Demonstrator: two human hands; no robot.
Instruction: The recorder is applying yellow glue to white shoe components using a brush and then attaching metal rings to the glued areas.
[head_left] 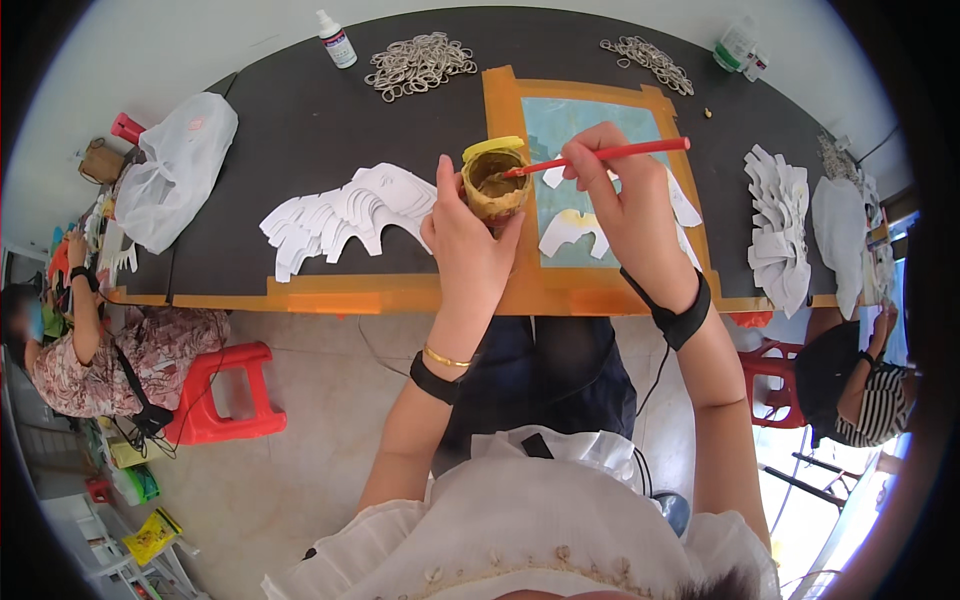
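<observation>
Nearest camera: my white ruffled blouse (520, 520), dark trousers below the table edge.
Left hand (462, 240): wrapped around small round glue pot with yellow rim, smeared brownish (494, 183); grasping it, lifted just above the table, tilted a little toward the brush.
Right hand (622, 195): pinching thin red-handled brush (600, 155) like a pen; bristle end sits inside the pot mouth.
Pot position: over the left edge of the blue work mat with orange tape border (560, 120), near table front.
Under right hand: white cut paper piece with yellowish patch (572, 228) lying on the mat, partly hidden by my wrist.
Left of pot: fanned stack of white cut paper shapes (345, 215) on long dark table (300, 110).
Right side: second stack of white shapes (780, 225), well apart.
Far edge: two heaps of metal rings (420, 62), small white squeeze bottle (336, 38).
Doing it well, my judgement: keep pot steady and tilted, load only the tip, wipe excess on the rim so nothing drips on the mat.
Others: seated people at both table ends, not my hands.
</observation>
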